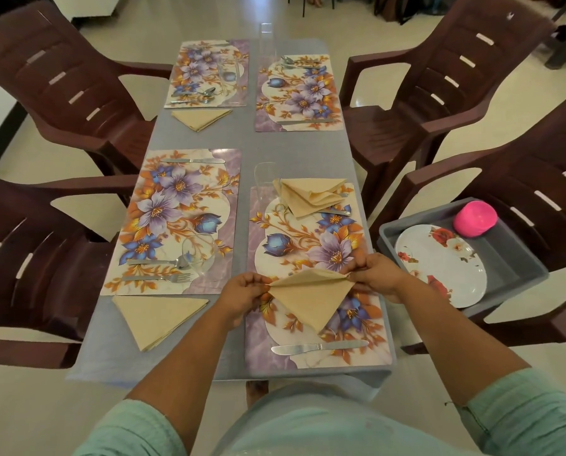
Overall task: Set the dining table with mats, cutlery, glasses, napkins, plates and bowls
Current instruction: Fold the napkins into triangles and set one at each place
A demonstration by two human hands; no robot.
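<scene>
My left hand and my right hand each pinch a corner of a beige napkin folded into a triangle, held just above the near right floral mat. A knife lies on that mat's near end. More beige napkins sit in a loose pile on its far end beside a clear glass. The near left mat carries a knife, a spoon, a fork and a glass, with a folded napkin on the table beside it.
Two far mats hold cutlery; a folded napkin lies by the left one. A grey tray on the right chair holds flowered plates and a pink bowl. Brown plastic chairs surround the grey table.
</scene>
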